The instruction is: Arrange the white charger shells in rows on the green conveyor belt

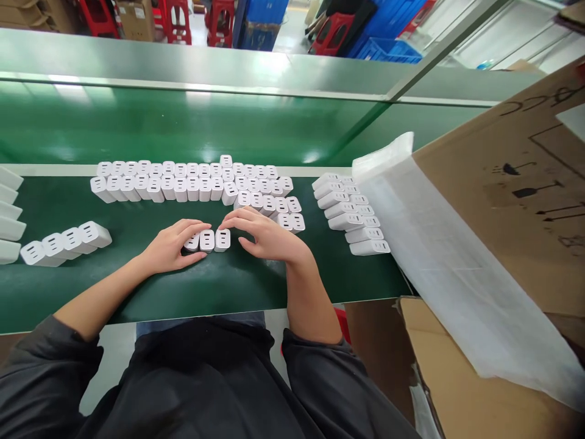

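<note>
Three white chargers with slot-shaped ports stand side by side near the table's front. My left hand (171,247) is closed around the leftmost charger (192,243), fingers behind it and thumb in front, partly hiding it. The middle charger (207,241) stands against its fingertips. At the right charger (223,240), the bent fingers of my right hand (262,235) touch its far top edge. My right thumb is apart from that charger, with a small gap between. Behind my hands, a long block of white chargers (180,188) stands in rows, its right end partly hidden by my right hand.
More chargers stand in a slanted group at right (345,216) and a short row at left (72,242); others show at the left edge. A large carton (516,183) with a white foam sheet (439,268) leans over the table's right side. A raised ledge (183,128) runs along the back.
</note>
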Available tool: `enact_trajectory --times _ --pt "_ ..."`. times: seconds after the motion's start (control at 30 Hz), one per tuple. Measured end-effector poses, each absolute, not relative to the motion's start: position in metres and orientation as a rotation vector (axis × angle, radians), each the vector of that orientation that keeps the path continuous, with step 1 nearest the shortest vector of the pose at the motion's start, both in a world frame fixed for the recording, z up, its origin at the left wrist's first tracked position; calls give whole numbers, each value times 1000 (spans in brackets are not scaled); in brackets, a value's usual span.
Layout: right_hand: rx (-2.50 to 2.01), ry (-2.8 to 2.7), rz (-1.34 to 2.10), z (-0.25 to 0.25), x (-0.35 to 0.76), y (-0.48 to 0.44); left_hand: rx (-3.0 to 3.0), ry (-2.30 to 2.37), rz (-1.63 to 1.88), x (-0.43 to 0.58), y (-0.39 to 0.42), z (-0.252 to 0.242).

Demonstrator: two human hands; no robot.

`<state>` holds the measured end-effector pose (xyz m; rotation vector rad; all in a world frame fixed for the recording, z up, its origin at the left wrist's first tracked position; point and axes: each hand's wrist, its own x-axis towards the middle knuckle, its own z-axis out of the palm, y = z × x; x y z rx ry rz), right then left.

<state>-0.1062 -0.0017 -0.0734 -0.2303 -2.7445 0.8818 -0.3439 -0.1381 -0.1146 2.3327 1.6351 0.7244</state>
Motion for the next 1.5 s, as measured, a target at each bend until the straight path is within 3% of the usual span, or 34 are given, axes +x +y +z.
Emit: enact_trajectory --times 0.2,0.4,0.5,0.67,1.03,1.1,1.23,1.3,1.4,1.5 --pt "-352 -2726 957 -69 -104 -4 2519 1657 872 -334 -137 -118" --pt "-1387 -2527 497 -51 -46 16 2702 1707 812 -323 -132 -121" --pt "-1662 -2527 429 -56 -35 23 2710 1690 811 -324 -131 -124" --pt "-1461 -2689 302 -64 -50 18 2624 1695 851 -326 -132 -125" --pt "-133 -2754 976 -59 -97 -4 2545 1623 835 -333 -138 -117" --pt "-315 -2651 971 -54 -84 1 2544 1638 834 -332 -137 -116" --pt "-1221 -2428 695 -47 -38 21 2570 1660 854 -331 -136 -118" --pt "-1539 -2376 723 -48 -22 29 2593 1670 864 -330 -134 -119" --pt "-1672 -2407 894 -52 -19 33 2609 1681 871 -329 -133 -121" --pt "-1479 -2561 982 -54 -36 27 2585 1676 881 -329 -132 -120"
